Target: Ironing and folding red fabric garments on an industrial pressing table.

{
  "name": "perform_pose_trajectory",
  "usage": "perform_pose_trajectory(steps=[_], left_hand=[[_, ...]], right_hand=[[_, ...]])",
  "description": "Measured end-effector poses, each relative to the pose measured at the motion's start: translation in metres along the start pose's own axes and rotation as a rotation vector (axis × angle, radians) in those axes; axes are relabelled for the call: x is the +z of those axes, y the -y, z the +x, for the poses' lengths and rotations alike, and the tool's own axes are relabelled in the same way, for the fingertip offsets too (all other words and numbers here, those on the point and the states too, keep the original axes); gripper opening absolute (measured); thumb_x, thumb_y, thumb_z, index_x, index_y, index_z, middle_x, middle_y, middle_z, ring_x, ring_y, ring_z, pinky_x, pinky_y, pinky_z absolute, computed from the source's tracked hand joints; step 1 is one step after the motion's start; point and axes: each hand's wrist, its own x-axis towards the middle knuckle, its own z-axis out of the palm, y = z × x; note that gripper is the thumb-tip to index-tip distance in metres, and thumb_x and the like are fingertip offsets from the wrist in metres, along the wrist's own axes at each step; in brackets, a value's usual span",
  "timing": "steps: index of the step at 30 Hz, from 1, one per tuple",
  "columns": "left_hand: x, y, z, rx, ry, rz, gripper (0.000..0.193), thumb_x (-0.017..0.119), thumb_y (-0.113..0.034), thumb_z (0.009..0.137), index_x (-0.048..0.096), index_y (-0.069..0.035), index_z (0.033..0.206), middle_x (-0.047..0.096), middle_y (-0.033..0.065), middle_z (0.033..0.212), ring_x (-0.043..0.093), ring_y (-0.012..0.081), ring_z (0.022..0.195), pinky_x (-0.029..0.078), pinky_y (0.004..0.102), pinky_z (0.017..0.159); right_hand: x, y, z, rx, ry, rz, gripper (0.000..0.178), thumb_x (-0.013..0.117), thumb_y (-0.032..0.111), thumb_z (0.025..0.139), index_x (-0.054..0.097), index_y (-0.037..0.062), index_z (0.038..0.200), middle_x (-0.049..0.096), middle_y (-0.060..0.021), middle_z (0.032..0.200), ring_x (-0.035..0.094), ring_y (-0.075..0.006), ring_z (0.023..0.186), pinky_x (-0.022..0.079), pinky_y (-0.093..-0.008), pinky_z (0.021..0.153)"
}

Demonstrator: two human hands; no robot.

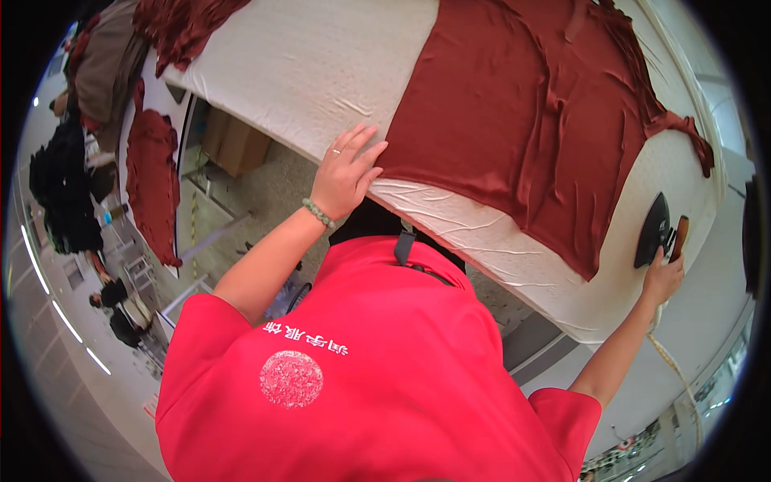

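A dark red garment [514,120] lies spread over the white padded ironing table [321,72], with wrinkles running down its middle and right side. My left hand [347,170] rests at the table's near edge, fingers stretched out, its tips by the garment's lower left corner. It wears a ring and a beaded bracelet. At the right end of the table my right hand [663,277] grips the handle of an iron [654,231]. The iron's dark soleplate is tilted up and stands apart from the garment. Part of the handle is hidden by my fingers.
More dark red cloth [181,32] is heaped at the table's far left corner. Another red piece [152,185] hangs farther left. Under the table stands a cardboard box [235,143]. The iron's cord [673,365] trails down at the right. Other people [112,293] are in the left background.
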Motion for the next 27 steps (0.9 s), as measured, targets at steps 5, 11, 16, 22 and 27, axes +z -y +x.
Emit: perform_pose_trajectory(steps=[5,11,16,22,27], left_hand=[[0.004,-0.007,-0.01,-0.121,-0.119,-0.092,0.048,0.073,-0.017,0.087,0.062,-0.006,0.132,0.054,0.0135,0.143,0.046,0.0349,0.137,0.036,0.0477,0.116],[-0.008,0.004,-0.007,-0.125,-0.139,-0.168,0.046,0.073,-0.015,0.085,0.063,-0.005,0.129,0.055,0.0153,0.139,0.047,0.0362,0.134,0.039,0.0462,0.113],[-0.029,0.046,0.027,-0.14,-0.125,-0.307,0.038,0.073,-0.015,0.087,0.065,-0.006,0.123,0.062,0.013,0.124,0.061,0.0303,0.113,0.05,0.0411,0.098],[-0.019,0.118,0.168,-0.128,-0.082,-0.551,0.032,0.074,-0.022,0.089,0.068,-0.009,0.118,0.067,0.0088,0.108,0.069,0.0237,0.084,0.056,0.0355,0.079],[-0.003,0.122,0.281,0.066,-0.094,-0.403,0.031,0.076,-0.031,0.089,0.072,-0.003,0.102,0.07,0.0098,0.089,0.067,0.0195,0.073,0.054,0.0302,0.068]], right_hand=[[-0.011,-0.01,0.036,0.032,0.283,0.15,0.057,0.065,0.055,0.093,0.067,0.0013,0.114,0.072,-0.0209,0.105,0.066,-0.0446,0.101,0.051,-0.051,0.085],[-0.02,-0.002,0.043,0.175,0.569,0.497,0.05,0.064,0.053,0.096,0.065,0.0036,0.087,0.061,-0.0079,0.066,0.064,-0.027,0.063,0.049,-0.0385,0.058],[-0.206,0.115,-0.044,0.384,0.709,1.331,0.039,0.062,0.042,0.1,0.057,0.0094,0.08,0.048,-0.0002,0.058,0.051,-0.0119,0.047,0.04,-0.0276,0.043],[-0.264,0.35,-0.184,-0.001,0.567,1.162,0.042,0.072,0.018,0.094,0.056,0.0035,0.13,0.064,-0.0011,0.075,0.055,-0.0111,0.057,0.045,-0.0279,0.049],[-0.296,0.436,-0.246,0.11,0.853,0.942,0.068,0.079,0.028,0.087,0.05,-0.0024,0.141,0.072,-0.0175,0.088,0.072,-0.0231,0.081,0.055,-0.0366,0.077]])
